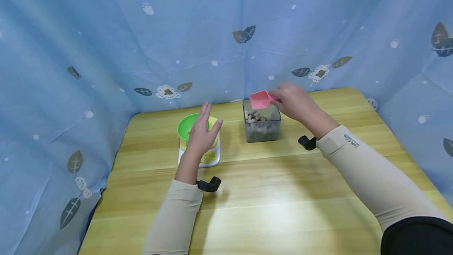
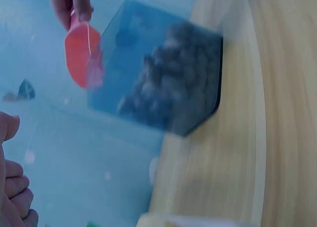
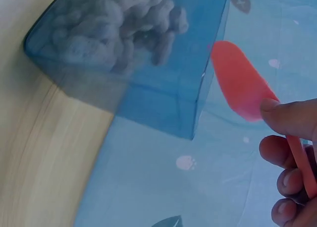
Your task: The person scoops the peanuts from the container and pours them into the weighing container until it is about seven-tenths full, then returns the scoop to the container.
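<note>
My right hand (image 1: 294,101) grips a pink scoop (image 1: 260,100) by its handle, the thumb lying along it in the right wrist view. The scoop is over the rim of a clear grey square container (image 1: 263,132), which is partly filled with what look like unshelled peanuts (image 1: 255,117). On the left, a green bowl (image 1: 185,128) sits on a white and yellow kitchen scale (image 1: 212,158). My left hand (image 1: 200,139) is raised over the bowl and scale with its fingers extended and thumb apart, holding nothing. It hides part of both.
All this stands on a light wooden table (image 1: 269,192). A blue patterned curtain (image 1: 212,38) hangs right behind the table and along both sides. Each wrist wears a black camera mount, the left one (image 1: 209,184) low over the tabletop.
</note>
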`<state>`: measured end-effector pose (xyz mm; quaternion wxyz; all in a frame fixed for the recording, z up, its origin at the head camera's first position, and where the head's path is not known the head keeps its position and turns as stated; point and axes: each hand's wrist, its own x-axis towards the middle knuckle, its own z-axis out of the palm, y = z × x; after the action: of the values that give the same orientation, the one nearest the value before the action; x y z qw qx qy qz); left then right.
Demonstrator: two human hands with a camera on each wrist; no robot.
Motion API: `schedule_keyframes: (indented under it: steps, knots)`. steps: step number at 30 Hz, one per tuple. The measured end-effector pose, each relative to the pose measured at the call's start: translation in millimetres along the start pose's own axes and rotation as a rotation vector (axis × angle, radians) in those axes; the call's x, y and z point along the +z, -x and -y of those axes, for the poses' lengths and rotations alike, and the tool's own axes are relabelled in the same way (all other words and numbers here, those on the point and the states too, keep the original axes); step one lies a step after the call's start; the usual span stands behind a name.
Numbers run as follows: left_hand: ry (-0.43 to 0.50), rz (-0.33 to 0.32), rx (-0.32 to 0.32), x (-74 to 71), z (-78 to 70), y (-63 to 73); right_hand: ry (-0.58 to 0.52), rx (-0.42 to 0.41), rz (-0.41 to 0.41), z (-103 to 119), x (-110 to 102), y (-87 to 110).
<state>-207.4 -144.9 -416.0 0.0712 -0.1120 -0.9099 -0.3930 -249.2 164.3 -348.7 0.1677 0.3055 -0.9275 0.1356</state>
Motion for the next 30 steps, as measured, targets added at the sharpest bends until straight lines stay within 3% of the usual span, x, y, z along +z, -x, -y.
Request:
schedule_keyframes:
  steps: [5,11,16,22,30]
  knots:
    - [0.029,0.054,0.053,20.5,-14.1,-9.8,0.074,-0.065,-0.039,-5.7,3.0,4.5]
    - [0.036,0.121,0.038,41.5,-19.5,-16.7,0.188,-0.121,-0.044,-7.7,8.9,7.1]
    - [0.000,0.154,0.041,55.4,-21.8,-18.4,0.237,-0.121,-0.016,-6.6,15.4,8.3]
    - [0.005,0.168,0.073,67.0,-30.0,-22.5,0.258,-0.099,0.040,-4.0,20.3,8.0]
    - [-0.004,0.150,0.079,72.2,-32.2,-23.2,0.261,-0.098,0.068,-2.3,29.1,4.8]
